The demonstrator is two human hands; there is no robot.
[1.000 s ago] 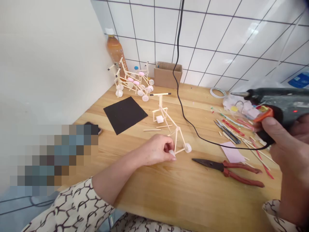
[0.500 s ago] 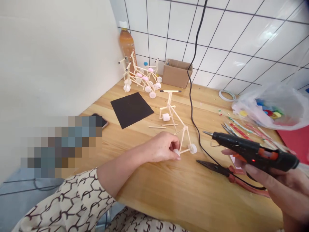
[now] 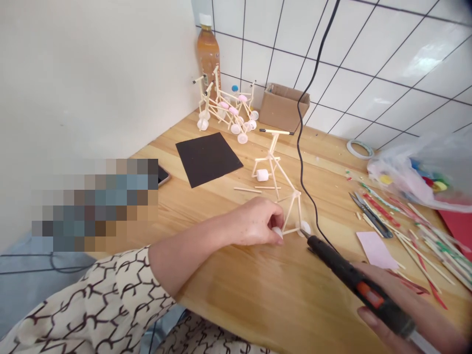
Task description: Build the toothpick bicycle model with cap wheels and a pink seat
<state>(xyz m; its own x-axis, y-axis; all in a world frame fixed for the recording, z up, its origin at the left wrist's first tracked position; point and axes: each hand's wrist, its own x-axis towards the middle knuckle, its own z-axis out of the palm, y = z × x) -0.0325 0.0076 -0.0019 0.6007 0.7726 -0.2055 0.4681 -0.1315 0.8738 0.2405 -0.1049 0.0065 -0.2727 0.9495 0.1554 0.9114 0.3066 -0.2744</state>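
Left hand closed narrow, fingertips pinching a small white cap against the foot of the frame. Right hand wrapped around a black hot glue gun, barrel running up to about 10 o'clock, nozzle just beside the white wheel; cannot tell if it touches. Wooden stick frame sits at the hands' 12 o'clock, right at the left hand's fingertips, so the left hand is nearer. Long axis runs away from the person, from the wheeled end up to a crosspiece with dark tips. Open triangles of thin sticks, one white roller mounted partway along. Two loose sticks lie just beside it at 9 o'clock. Further out on the wooden tabletop: black sheet at 11, finished stick models beyond it, with bottle of amber drink behind them. Cardboard box at 12, black cord just right of the frame. At 2 to 3 o'clock: tape roll, plastic bag of colored caps, scissors, pink card, scattered colored sticks.
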